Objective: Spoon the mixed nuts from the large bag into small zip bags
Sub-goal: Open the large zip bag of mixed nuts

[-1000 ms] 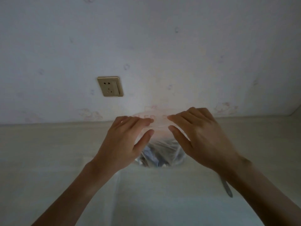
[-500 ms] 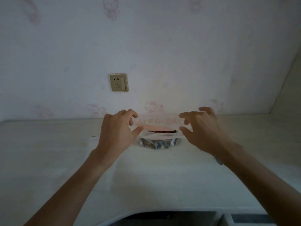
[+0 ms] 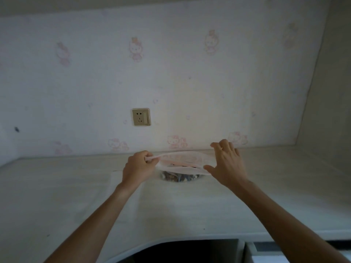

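We note the left hand [image 3: 137, 168] first: its grip is closed tight, fingers curled round the left end of the large bag's [image 3: 182, 161] top edge, pinching the plastic there. The right hand [image 3: 227, 165] sits at the bag's right end with the fingers spread and only lightly bent. The thumb lies against the near lip and the fingertips reach over the far lip, so the grip is wide and loose. We cannot tell whether it truly clasps the plastic or only touches it.

Between the two hands the top of the bag is stretched sideways, and its mouth shows as a narrow dark slit. The bag is translucent with faint pink print. Its lower part rests on the worktop [image 3: 190, 205], and the mixed nuts [image 3: 178, 177] show as a dark mass through the plastic, below the mouth and between the wrists.

A pale flat sheet, perhaps a small zip bag [image 3: 115, 186], lies on the worktop just under and left of the left wrist. In this dim light we cannot tell for certain.

Behind the bag stands the wall [image 3: 190, 82], papered with pale pink cartoon cats, with a beige socket [image 3: 141, 117] above and left of the bag. At the near edge of the worktop a dark sink [image 3: 186, 251] opens.
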`<state>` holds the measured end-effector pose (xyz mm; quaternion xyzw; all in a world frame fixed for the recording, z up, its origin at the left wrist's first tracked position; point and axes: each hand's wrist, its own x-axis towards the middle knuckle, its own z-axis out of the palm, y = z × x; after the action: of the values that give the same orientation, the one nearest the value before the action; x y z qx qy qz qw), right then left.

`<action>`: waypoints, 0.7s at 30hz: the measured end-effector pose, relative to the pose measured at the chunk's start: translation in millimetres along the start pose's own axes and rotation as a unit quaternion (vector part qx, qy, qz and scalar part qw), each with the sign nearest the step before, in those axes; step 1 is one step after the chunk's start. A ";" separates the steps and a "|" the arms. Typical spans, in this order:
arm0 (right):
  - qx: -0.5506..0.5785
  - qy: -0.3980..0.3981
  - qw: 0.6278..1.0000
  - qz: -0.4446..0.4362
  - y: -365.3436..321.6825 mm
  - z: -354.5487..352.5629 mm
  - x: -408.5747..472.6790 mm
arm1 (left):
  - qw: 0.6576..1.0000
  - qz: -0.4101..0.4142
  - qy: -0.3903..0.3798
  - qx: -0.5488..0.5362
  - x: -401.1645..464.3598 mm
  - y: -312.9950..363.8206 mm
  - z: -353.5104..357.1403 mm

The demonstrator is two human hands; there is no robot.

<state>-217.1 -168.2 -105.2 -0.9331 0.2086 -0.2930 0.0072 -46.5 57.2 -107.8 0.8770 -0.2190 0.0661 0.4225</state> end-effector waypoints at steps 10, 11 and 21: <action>0.558 -0.074 0.745 0.357 18.9 21.7 10.3 | 0.847 -0.177 -0.160 -0.474 1.9 -5.1 4.4; 0.598 -0.076 0.710 0.364 19.1 21.3 9.8 | 0.833 -0.175 -0.171 -0.496 1.9 -6.5 5.5; 0.842 -0.056 0.448 0.295 9.3 19.6 9.5 | 0.771 -0.171 -0.221 -0.572 6.1 -14.7 6.6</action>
<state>-202.9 -182.6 -117.5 -0.3672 0.1216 -0.2523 0.8870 -35.0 58.2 -120.6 0.4872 -0.1501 -0.3403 0.7901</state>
